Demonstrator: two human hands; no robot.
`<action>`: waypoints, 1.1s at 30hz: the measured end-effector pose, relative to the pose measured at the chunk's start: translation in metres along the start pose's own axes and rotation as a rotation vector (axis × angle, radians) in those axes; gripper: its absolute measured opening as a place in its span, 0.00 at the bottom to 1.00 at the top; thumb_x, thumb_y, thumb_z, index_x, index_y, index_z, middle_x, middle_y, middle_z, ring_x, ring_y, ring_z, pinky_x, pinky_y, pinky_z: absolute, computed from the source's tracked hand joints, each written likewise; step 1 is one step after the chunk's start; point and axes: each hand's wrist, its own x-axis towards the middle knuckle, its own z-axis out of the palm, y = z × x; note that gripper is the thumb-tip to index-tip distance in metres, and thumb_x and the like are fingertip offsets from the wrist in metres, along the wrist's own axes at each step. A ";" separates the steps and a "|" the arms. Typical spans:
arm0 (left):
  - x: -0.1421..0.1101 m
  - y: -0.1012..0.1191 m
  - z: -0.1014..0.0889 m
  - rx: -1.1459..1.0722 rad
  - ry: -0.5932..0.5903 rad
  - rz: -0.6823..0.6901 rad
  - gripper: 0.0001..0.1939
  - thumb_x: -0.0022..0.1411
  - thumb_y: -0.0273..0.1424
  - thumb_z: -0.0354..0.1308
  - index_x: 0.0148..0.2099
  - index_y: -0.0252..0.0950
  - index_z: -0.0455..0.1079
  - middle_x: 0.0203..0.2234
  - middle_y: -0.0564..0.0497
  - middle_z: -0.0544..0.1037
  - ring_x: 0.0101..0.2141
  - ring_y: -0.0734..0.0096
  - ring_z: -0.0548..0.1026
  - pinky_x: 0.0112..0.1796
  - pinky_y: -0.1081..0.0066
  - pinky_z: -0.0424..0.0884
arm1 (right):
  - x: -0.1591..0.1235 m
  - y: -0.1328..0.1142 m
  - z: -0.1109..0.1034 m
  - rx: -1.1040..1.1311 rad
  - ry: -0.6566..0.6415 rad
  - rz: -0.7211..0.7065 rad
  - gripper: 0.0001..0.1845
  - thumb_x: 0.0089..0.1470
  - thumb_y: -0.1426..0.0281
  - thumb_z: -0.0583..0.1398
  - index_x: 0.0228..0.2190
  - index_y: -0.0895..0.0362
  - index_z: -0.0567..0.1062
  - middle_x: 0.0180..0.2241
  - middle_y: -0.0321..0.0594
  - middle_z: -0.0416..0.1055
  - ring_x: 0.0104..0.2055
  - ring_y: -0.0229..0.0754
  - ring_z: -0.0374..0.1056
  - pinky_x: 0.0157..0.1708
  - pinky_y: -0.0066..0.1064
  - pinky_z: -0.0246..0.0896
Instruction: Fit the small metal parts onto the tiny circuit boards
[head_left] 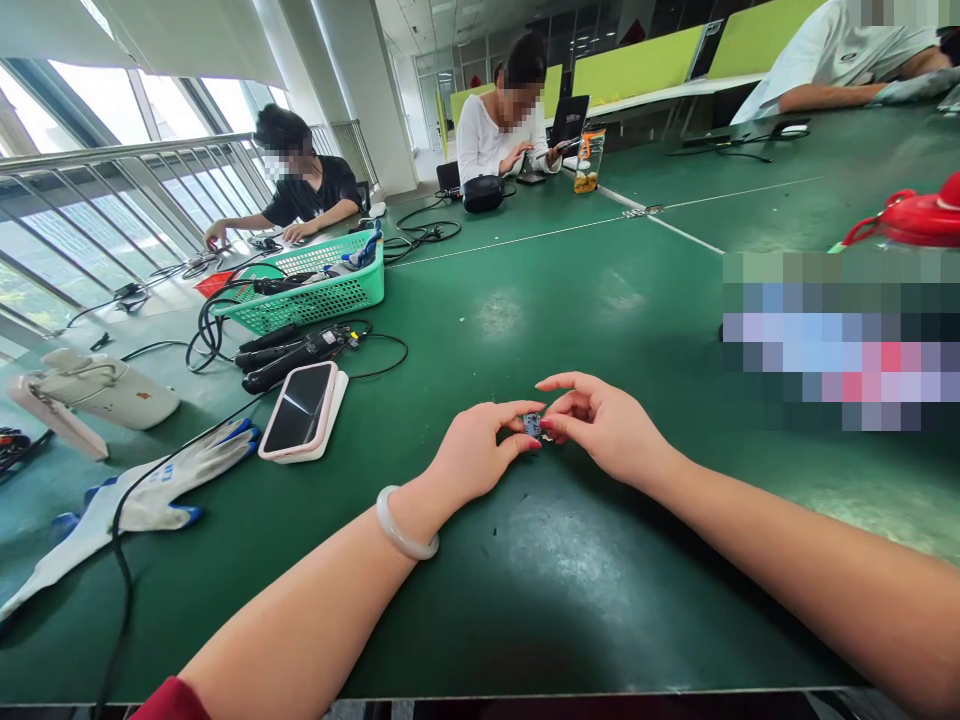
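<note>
Between my two hands, just above the green table [450, 330], is a small blue-grey circuit board [532, 425]. My left hand [484, 445] pinches it at top and bottom with thumb and forefinger. From the other side, my right hand [607, 425] presses thumb and fingertips together at the board's right edge. A tiny light-coloured bit shows at those right fingertips, too small to name. A pale bangle [405, 525] circles my left wrist.
Left of my hands lie a phone [301, 410] on a white box, black cabled devices [300, 355], a work glove [165, 485] and a white bottle [124, 390]. A green basket [315, 300] holds cables. Three people sit beyond. A red object [922, 215] is at right.
</note>
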 end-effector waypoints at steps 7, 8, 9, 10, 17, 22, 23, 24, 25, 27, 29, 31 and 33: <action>-0.002 0.003 0.001 0.004 -0.009 0.027 0.20 0.56 0.31 0.62 0.52 0.46 0.72 0.31 0.55 0.79 0.36 0.68 0.73 0.43 0.67 0.67 | -0.004 0.000 0.003 -0.086 0.025 -0.016 0.18 0.47 0.69 0.60 0.43 0.53 0.70 0.25 0.31 0.74 0.28 0.38 0.71 0.35 0.35 0.68; -0.003 0.003 0.002 -0.002 -0.010 0.029 0.21 0.55 0.31 0.62 0.52 0.46 0.72 0.30 0.55 0.78 0.36 0.68 0.73 0.43 0.67 0.66 | -0.005 0.001 0.004 -0.101 0.027 -0.026 0.18 0.48 0.68 0.60 0.44 0.52 0.70 0.26 0.32 0.74 0.28 0.39 0.71 0.36 0.35 0.68; -0.003 0.003 0.002 -0.017 -0.011 0.029 0.21 0.55 0.31 0.62 0.52 0.46 0.72 0.29 0.55 0.78 0.35 0.68 0.73 0.43 0.67 0.66 | -0.005 0.001 0.005 -0.119 0.031 -0.037 0.18 0.48 0.68 0.60 0.44 0.52 0.70 0.26 0.32 0.75 0.29 0.39 0.72 0.37 0.36 0.68; -0.003 0.003 0.002 -0.045 -0.010 0.023 0.22 0.55 0.31 0.63 0.53 0.46 0.71 0.28 0.56 0.77 0.35 0.69 0.73 0.43 0.67 0.66 | -0.006 0.001 0.005 -0.140 0.034 -0.051 0.18 0.49 0.68 0.60 0.44 0.52 0.70 0.27 0.32 0.75 0.30 0.39 0.72 0.37 0.37 0.68; 0.000 0.001 0.001 -0.278 0.016 -0.067 0.19 0.54 0.28 0.60 0.50 0.38 0.72 0.24 0.55 0.72 0.29 0.74 0.71 0.41 0.69 0.68 | -0.006 -0.006 0.003 -0.290 0.058 -0.149 0.15 0.51 0.65 0.59 0.43 0.52 0.71 0.26 0.32 0.75 0.27 0.38 0.69 0.33 0.33 0.65; 0.003 -0.006 -0.001 -0.264 0.069 -0.103 0.12 0.55 0.30 0.59 0.43 0.38 0.74 0.23 0.55 0.72 0.27 0.75 0.69 0.37 0.71 0.67 | 0.003 0.001 -0.015 -0.695 -0.095 -0.164 0.05 0.51 0.67 0.60 0.27 0.52 0.76 0.27 0.35 0.74 0.32 0.41 0.68 0.33 0.33 0.61; 0.003 -0.008 -0.001 -0.261 0.077 -0.111 0.12 0.55 0.30 0.59 0.43 0.38 0.74 0.23 0.55 0.73 0.28 0.75 0.70 0.38 0.71 0.67 | 0.005 0.004 -0.018 -0.747 -0.119 -0.150 0.05 0.51 0.67 0.61 0.26 0.52 0.76 0.28 0.36 0.74 0.33 0.42 0.68 0.34 0.33 0.60; 0.004 -0.009 0.000 -0.254 0.083 -0.121 0.12 0.56 0.32 0.59 0.44 0.38 0.73 0.23 0.56 0.73 0.28 0.74 0.71 0.38 0.71 0.67 | 0.005 0.006 -0.021 -0.782 -0.141 -0.134 0.04 0.50 0.68 0.61 0.26 0.52 0.76 0.29 0.36 0.74 0.34 0.42 0.68 0.34 0.33 0.60; 0.004 -0.009 0.000 -0.243 0.085 -0.131 0.13 0.56 0.33 0.59 0.44 0.38 0.73 0.22 0.56 0.74 0.28 0.74 0.72 0.38 0.71 0.67 | 0.006 0.007 -0.023 -0.809 -0.152 -0.121 0.04 0.50 0.68 0.61 0.26 0.53 0.76 0.29 0.36 0.74 0.34 0.42 0.68 0.34 0.33 0.60; 0.004 -0.010 -0.001 -0.214 0.077 -0.148 0.14 0.56 0.35 0.59 0.45 0.38 0.71 0.23 0.56 0.76 0.29 0.73 0.73 0.39 0.70 0.67 | 0.006 0.008 -0.025 -0.849 -0.155 -0.097 0.04 0.50 0.67 0.62 0.25 0.53 0.76 0.29 0.36 0.74 0.33 0.42 0.68 0.33 0.33 0.60; 0.004 -0.009 -0.001 -0.189 0.064 -0.166 0.14 0.57 0.36 0.59 0.46 0.39 0.71 0.25 0.55 0.78 0.30 0.72 0.74 0.38 0.70 0.67 | 0.005 0.006 -0.025 -0.883 -0.153 -0.076 0.06 0.50 0.67 0.62 0.23 0.53 0.75 0.28 0.36 0.73 0.32 0.42 0.68 0.31 0.33 0.59; 0.004 -0.009 -0.001 -0.185 0.053 -0.177 0.14 0.58 0.34 0.57 0.47 0.39 0.70 0.27 0.55 0.79 0.31 0.72 0.75 0.39 0.70 0.67 | 0.005 0.005 -0.024 -0.908 -0.165 -0.046 0.07 0.51 0.68 0.61 0.23 0.53 0.75 0.29 0.36 0.74 0.32 0.41 0.68 0.31 0.33 0.59; 0.004 -0.009 -0.001 -0.204 0.044 -0.180 0.14 0.60 0.32 0.55 0.48 0.39 0.69 0.28 0.54 0.80 0.33 0.71 0.76 0.39 0.70 0.67 | 0.005 0.005 -0.025 -0.916 -0.176 -0.031 0.08 0.52 0.69 0.59 0.23 0.53 0.76 0.30 0.37 0.74 0.33 0.42 0.68 0.32 0.34 0.60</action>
